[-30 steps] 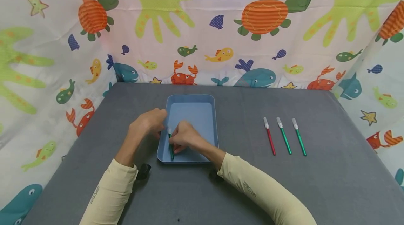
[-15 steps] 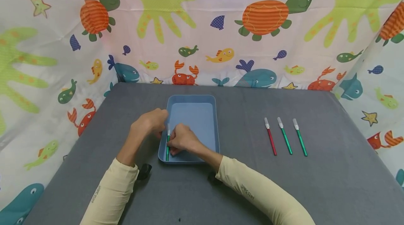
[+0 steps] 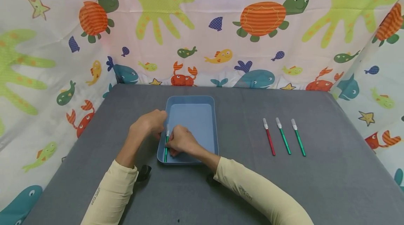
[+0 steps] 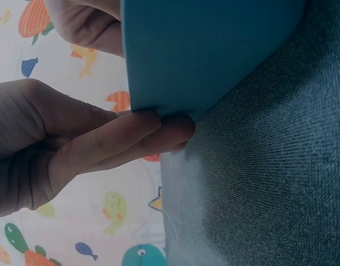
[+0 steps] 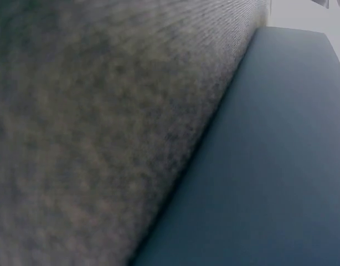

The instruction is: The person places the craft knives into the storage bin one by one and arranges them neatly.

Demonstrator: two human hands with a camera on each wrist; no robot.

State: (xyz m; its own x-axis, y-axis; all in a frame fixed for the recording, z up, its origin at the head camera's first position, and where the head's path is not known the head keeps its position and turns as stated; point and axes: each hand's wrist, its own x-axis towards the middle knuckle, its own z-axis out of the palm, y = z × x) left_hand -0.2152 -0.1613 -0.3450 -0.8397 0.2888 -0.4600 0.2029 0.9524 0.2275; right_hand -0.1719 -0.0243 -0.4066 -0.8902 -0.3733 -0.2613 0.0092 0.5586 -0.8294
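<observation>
A light blue tray (image 3: 199, 120) lies on the grey cloth, left of the middle in the head view. Along its left inner wall is a green felt-tip pen (image 3: 166, 150) with a whitish cap pointing away from me. My right hand (image 3: 183, 140), reaching over the tray's near side, pinches the pen's barrel between thumb and fingers. My left hand (image 3: 149, 123) holds the tray's left side. In the left wrist view, that hand's fingertips press the tray's outer wall (image 4: 197, 50). The right wrist view shows only the tray's outside (image 5: 258, 160) and cloth; the pen is hidden there.
To the right of the tray, a red felt-tip pen (image 3: 270, 140) and two green ones (image 3: 284, 138) (image 3: 299, 139) lie side by side on the grey cloth (image 3: 240, 183). A sea-animal printed curtain (image 3: 202, 21) stands behind and at both sides.
My right hand has moved slightly left with the green pen, which was tilted and now lies straight along the tray's left wall. My left hand has stayed at the tray.
</observation>
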